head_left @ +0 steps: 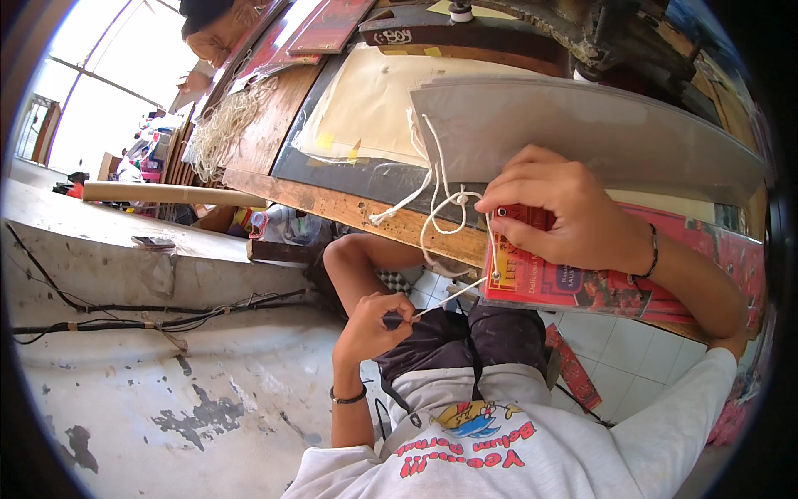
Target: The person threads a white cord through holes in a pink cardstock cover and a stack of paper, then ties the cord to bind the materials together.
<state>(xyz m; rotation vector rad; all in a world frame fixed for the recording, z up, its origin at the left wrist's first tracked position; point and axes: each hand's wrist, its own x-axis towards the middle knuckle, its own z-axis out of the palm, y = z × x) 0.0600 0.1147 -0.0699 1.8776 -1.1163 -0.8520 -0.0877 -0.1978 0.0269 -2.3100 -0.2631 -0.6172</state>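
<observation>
In my closed left hand (pixel 371 326), out in front of the dark shorts, I pinch the end of a white cord (pixel 453 294). The cord runs taut to a metal eyelet at the left edge of a red printed hanging sheet (pixel 598 287). My right hand (pixel 565 212) pinches the upper left corner of that sheet, thumb in front, close to a second eyelet. Just left of these fingers the cord has a knot, with loose loops and ends (pixel 432 187) over the table edge. Grey-backed sheets (pixel 582 125) stand bent behind my right hand.
The wooden table edge (pixel 332 200) runs in front of me, with cream paper (pixel 366 100) on its top. A bundle of white cords (pixel 229 125) lies at the left. A dark metal frame (pixel 465 41) stands behind. Another person (pixel 218 29) is at the upper left. Cables (pixel 166 314) run along the wall.
</observation>
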